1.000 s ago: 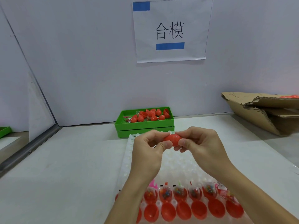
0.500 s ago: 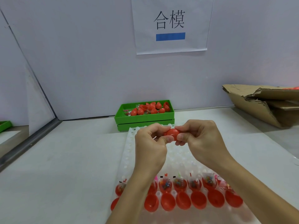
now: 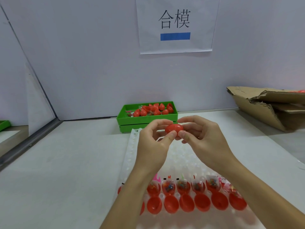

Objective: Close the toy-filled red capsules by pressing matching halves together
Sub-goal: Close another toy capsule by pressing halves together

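Head view: both hands — left hand [image 3: 152, 146], right hand [image 3: 203, 141] — pinched one smooth red plastic capsule [image 3: 174, 129] at centre; finished capsules filled the green plastic bin [image 3: 146, 119] at 12 o'clock — unclosed halves [image 3: 186, 203] waited at 6 o'clock.

A shiny red capsule [image 3: 174, 128] is being held up above the white tray [image 3: 132, 151], lying on its side with its two halves together. It is being pinched at both ends by fingers and thumbs. Lower down on the tray, a row of red halves filled with toys [image 3: 183, 187] is being kept, each with a small bag of toys sticking up. Just in front, a row of empty red halves [image 3: 186, 203] is being kept, open side up.
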`<state>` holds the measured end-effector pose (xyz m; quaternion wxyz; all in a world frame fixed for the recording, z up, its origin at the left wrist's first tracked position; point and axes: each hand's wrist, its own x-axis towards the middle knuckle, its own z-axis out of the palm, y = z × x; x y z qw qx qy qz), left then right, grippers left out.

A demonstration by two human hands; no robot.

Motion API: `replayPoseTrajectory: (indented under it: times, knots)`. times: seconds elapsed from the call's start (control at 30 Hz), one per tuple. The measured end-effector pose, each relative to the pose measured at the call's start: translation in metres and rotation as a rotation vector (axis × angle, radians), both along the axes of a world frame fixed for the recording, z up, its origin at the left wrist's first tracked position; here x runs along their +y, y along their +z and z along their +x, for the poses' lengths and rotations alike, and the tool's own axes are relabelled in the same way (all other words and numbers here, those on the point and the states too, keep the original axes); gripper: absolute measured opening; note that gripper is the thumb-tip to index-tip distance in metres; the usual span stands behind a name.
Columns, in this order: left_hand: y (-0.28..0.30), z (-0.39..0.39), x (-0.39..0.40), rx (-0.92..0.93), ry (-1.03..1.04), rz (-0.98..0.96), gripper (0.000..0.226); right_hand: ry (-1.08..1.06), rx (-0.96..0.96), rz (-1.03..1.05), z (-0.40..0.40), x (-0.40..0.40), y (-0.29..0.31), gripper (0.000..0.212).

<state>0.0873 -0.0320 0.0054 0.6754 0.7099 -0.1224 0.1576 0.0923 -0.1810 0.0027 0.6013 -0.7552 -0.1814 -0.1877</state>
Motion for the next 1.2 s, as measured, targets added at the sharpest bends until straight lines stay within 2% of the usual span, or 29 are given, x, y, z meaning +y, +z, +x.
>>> replayPoseTrajectory:
  times: [0.23,0.37,0.47,0.57,0.63,0.7,0.77,0.93,1.2]
  knots:
    - [-0.001,0.000,0.000,-0.026,-0.002,-0.009,0.027,0.000,0.118,0.062,0.000,0.001,-0.001,0.023]
    - [-0.005,0.001,-0.002,-0.195,0.102,0.196,0.031,0.109,0.142,0.091,-0.005,0.007,0.001,0.017]
    - [-0.008,0.000,-0.006,-0.320,0.167,0.380,0.034,0.073,0.113,0.056,-0.005,0.012,-0.003,0.019]
    - [-0.010,0.001,-0.006,-0.337,0.144,0.439,0.038,0.038,0.121,0.086,-0.002,0.010,-0.005,0.022]
    - [-0.010,0.001,-0.002,-0.231,0.010,0.356,0.047,0.037,0.153,0.140,0.001,0.006,-0.006,0.019]
    - [-0.006,0.000,0.002,-0.043,-0.183,0.152,0.051,0.113,0.186,0.232,0.002,0.003,-0.005,0.019]
    - [-0.004,-0.001,0.002,0.093,-0.256,-0.004,0.054,0.222,0.201,0.308,0.001,0.002,-0.006,0.015]
    - [-0.006,0.000,-0.004,0.087,-0.194,-0.057,0.059,0.288,0.183,0.297,0.003,0.001,-0.008,0.033]
    - [-0.008,-0.001,-0.008,0.060,-0.172,-0.021,0.059,0.269,0.226,0.305,0.004,-0.002,-0.007,0.031]
